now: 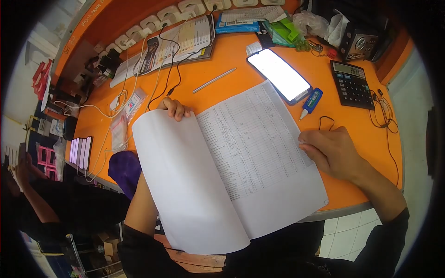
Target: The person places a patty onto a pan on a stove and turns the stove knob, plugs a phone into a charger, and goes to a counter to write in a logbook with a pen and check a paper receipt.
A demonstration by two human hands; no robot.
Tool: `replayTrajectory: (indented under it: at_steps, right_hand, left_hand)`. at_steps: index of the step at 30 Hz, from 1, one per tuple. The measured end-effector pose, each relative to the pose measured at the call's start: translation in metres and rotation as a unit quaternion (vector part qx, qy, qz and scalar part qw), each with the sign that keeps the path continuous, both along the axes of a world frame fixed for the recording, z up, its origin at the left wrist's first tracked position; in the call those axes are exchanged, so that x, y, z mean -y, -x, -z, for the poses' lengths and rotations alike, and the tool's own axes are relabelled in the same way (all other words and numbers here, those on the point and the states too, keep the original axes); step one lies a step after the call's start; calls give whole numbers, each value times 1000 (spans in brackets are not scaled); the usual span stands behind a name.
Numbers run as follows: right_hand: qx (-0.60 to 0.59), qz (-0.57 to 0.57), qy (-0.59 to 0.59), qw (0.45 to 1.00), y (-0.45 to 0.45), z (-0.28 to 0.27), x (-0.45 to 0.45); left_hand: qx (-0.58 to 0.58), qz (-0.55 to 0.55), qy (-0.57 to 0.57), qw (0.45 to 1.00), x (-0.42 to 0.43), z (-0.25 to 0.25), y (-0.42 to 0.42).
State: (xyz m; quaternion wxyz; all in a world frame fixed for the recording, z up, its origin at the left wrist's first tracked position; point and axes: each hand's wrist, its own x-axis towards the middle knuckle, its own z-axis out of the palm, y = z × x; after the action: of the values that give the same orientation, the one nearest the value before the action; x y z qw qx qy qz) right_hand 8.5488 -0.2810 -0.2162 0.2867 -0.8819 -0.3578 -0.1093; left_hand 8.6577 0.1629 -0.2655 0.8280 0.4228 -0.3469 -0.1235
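Note:
A white paper booklet [259, 153] lies spread at the front edge of the orange desk, tilted toward me. Its right page carries a printed table with rows and columns; the turned left page is blank. My left hand [175, 110] has its fingers curled over the top edge of the blank page, its thumb hidden behind the paper. At the right edge of the printed page, my right hand [331, 150] pinches the sheets between thumb and fingers. Just beyond the pages are a lit smartphone [280, 74], a blue correction pen [311, 103] and a silver pen [214, 80].
A calculator [350, 83] and a tangled thin cable [384, 111] lie on the right. Behind are a small speaker [361, 42], stacked papers [185, 39] and a row of sockets [171, 16]. At left are a purple cloth [125, 169] and another person's arm [34, 194].

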Motion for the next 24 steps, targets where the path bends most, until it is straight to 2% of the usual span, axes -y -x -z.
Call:
replayTrajectory:
  at_steps: [5, 7, 11, 13, 16, 19, 24]
  right_hand:
    - [-9, -14, -3, 1000, -1, -6, 0]
    - [24, -18, -10, 1000, -1, -9, 1]
    - [23, 17, -14, 999, -1, -7, 1]
    - [6, 22, -37, 999, -3, 2, 4]
    - [26, 21, -65, 997, -1, -3, -2]
    - [25, 18, -40, 999, -3, -1, 3]
    - [-5, 15, -26, 1000, 1, -4, 2]
  left_hand:
    - [-20, -26, 7, 999, 0, 3, 2]
    - [7, -18, -13, 1000, 4, -3, 3]
    - [9, -1, -5, 1000, 0, 0, 3]
    - [-11, -45, -11, 999, 1, 0, 7]
    - [-7, -20, 20, 1000, 4, 4, 3]
    - [26, -22, 8, 999, 5, 3, 2]
    - [12, -26, -4, 1000, -1, 3, 1]
